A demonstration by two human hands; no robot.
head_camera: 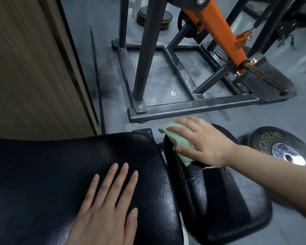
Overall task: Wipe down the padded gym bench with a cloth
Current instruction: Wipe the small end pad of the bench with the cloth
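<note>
Head camera looks down on a black padded bench in two parts: a large back pad (69,174) filling the lower left, and a smaller seat pad (224,200) to its right, with a narrow gap between them. The right hand (201,144) lies flat on the far end of the seat pad, fingers straight and spread, pressing a pale green cloth (177,140) against the vinyl — it presses rather than clenches it. The cloth is folded, and its edges stick out past the fingertips toward the gap and the far rim of the pad. Just behind the wrist, a tear in the seat cover (214,167) shows a pale ragged line. The left hand (106,206) rests palm-down on the back pad near its right edge, fingers straight and slightly apart, holding nothing.

Beyond the bench, on the grey floor (166,76), stands a dark steel machine frame (193,105) with an orange arm (221,32) slanting across it. A black weight plate (281,147) with yellowish lettering lies on the floor just right of the seat pad, partly hidden by the right forearm. More plates (154,16) are stacked far back — small and dim. A wood-grain panel (30,68) fills the upper left.
</note>
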